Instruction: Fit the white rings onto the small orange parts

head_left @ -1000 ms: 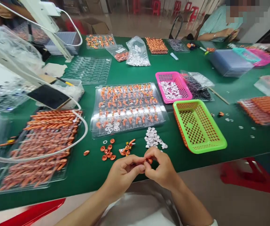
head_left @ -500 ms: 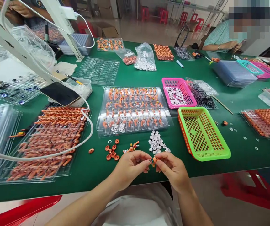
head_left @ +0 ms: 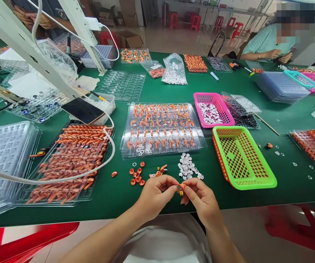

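My left hand and my right hand meet at the near edge of the green table, fingertips pinching one small orange part between them. Just beyond the hands lie loose orange rings, a few orange pieces and a heap of small white discs. Behind those sits a clear blister tray with rows of orange parts and several white rings.
An empty green basket and a pink basket of white pieces stand at the right. A clear tray of orange sticks lies left under a white cable. A phone and white frame stand far left. A person sits across.
The view has tilted up and shifted, so the table contents sit lower right in the picture. My hands have separated slightly, still pinching the orange part between the fingertips.
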The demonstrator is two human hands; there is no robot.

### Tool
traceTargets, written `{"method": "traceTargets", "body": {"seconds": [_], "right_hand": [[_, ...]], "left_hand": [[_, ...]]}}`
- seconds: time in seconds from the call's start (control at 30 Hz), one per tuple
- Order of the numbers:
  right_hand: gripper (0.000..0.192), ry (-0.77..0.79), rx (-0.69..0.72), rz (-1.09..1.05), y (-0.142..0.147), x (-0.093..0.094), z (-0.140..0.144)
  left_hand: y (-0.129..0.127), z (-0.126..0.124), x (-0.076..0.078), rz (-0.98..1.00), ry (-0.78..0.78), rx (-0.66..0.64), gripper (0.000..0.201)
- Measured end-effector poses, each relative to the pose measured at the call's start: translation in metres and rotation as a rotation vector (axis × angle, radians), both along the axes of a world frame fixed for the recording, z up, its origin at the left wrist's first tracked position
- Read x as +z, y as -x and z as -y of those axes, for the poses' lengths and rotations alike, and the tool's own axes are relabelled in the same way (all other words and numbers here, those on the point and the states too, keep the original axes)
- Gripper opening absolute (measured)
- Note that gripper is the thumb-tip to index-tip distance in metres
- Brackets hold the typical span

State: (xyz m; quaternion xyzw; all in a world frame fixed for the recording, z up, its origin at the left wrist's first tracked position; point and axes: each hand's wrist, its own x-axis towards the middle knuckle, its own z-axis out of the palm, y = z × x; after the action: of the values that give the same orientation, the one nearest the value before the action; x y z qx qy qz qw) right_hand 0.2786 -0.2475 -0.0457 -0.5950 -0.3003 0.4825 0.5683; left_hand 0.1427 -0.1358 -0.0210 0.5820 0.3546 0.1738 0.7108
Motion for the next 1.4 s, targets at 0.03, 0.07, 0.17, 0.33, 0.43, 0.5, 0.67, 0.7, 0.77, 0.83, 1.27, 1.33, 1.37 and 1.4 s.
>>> {"method": "traceTargets", "body": {"seconds": [0.03,0.07,0.17,0.33,0.43,0.5,0.67,0.7,0.77,0.83,1.27,1.33,1.37,1.4], "right_hand": [[0.019,-0.005,-0.01,0.031,0.001,0.001,0.0],[0.018,-0.012,-0.019,0.063,0.002,0.001,-0.001],[0.018,-0.032,-0.039,0.125,0.004,0.003,-0.002],[0.018,-0.042,-0.1,0.07,0.009,0.001,-0.002],[0.018,-0.06,-0.116,0.026,0.01,-0.002,-0.003],[0.019,-0.076,-0.12,-0.012,0.01,-0.005,-0.004],[0.018,-0.101,-0.109,-0.126,0.008,-0.012,-0.007],[0.018,-0.102,-0.103,-0.142,0.006,-0.012,-0.007],[0.018,-0.095,-0.079,-0.152,0.001,-0.011,-0.007],[0.018,-0.07,-0.035,-0.131,-0.004,-0.007,-0.006],[0.01,-0.095,0.178,0.036,-0.006,0.006,-0.005],[0.011,-0.146,0.187,0.169,-0.011,0.006,-0.004],[0.016,-0.177,0.203,0.253,-0.014,0.007,-0.003],[0.021,-0.211,0.224,0.335,-0.017,0.009,-0.003]], "left_hand": [[0.0,0.0,0.0,-0.004,0.004,0.004,0.009],[0.0,0.0,-0.002,-0.009,0.012,0.012,0.009],[0.0,0.001,-0.007,-0.011,0.046,0.04,0.008],[0.001,0.001,-0.014,0.027,0.046,0.054,0.01],[0.002,0.002,-0.011,0.032,0.058,0.075,0.013],[0.002,0.003,-0.007,0.035,0.072,0.071,0.016],[0.008,0.002,-0.003,0.047,0.122,0.009,0.023],[0.011,0.001,-0.003,0.045,0.123,-0.016,0.026],[0.015,-0.002,-0.003,0.035,0.11,-0.071,0.031],[0.02,-0.007,-0.004,0.024,0.089,-0.103,0.033],[0.006,-0.016,0.001,0.173,0.364,-0.248,0.024],[0.006,-0.016,0.001,0.158,0.362,-0.225,0.025],[0.006,-0.015,0.0,0.149,0.353,-0.219,0.025],[0.006,-0.015,0.0,0.138,0.34,-0.218,0.024]]}}
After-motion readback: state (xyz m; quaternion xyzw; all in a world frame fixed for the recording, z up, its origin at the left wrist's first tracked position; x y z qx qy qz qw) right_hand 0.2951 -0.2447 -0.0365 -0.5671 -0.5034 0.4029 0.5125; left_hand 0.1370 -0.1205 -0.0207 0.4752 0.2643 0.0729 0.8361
